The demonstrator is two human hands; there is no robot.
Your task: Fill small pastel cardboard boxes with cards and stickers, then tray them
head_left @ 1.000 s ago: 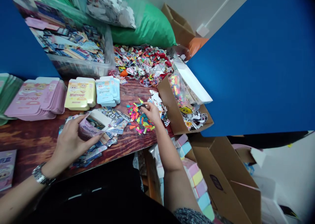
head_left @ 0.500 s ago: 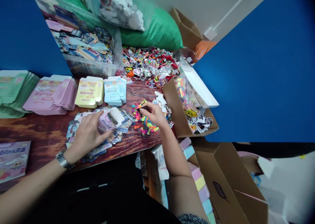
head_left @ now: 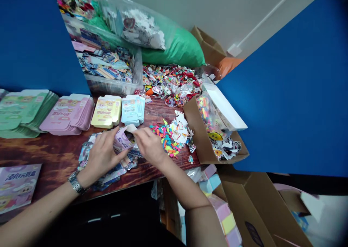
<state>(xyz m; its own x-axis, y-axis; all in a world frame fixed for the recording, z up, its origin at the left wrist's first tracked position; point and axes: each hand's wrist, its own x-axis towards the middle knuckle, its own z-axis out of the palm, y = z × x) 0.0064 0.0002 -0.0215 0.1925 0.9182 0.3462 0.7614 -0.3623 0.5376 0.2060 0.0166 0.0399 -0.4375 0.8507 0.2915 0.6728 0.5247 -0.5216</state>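
While both hands hold it up, the pink paper box (head_left: pixel 123 139) sits just above a messy pile of printed cards (head_left: pixel 107 171). Its top end is open, and a white flap sticks up there.

The left hand (head_left: pixel 104 155) is on the left side of the pink paper box. Its fingers (head_left: pixel 118 153) are bent and close together, and their tips press on the box. A metal watch (head_left: pixel 76 182) is on that wrist. The right hand (head_left: pixel 149 146) is on the other side of the box. Its fingers (head_left: pixel 139 135) are pressed together too. They seem to pinch the top edge, but the thumb is hard to see, so I cannot tell for sure.

Just right of the pink paper box is a heap of bright foam bits (head_left: pixel 165 139), and white and black stickers (head_left: pixel 179 133) touch that heap. Farther right is a cardboard box (head_left: pixel 196 131) with more bright bits in it. Behind the pink paper box are neat stacks of flat yellow boxes (head_left: pixel 106 111) and flat blue boxes (head_left: pixel 132 110). Far to its left is a pink booklet (head_left: pixel 19 187) on the wooden table (head_left: pixel 35 154).
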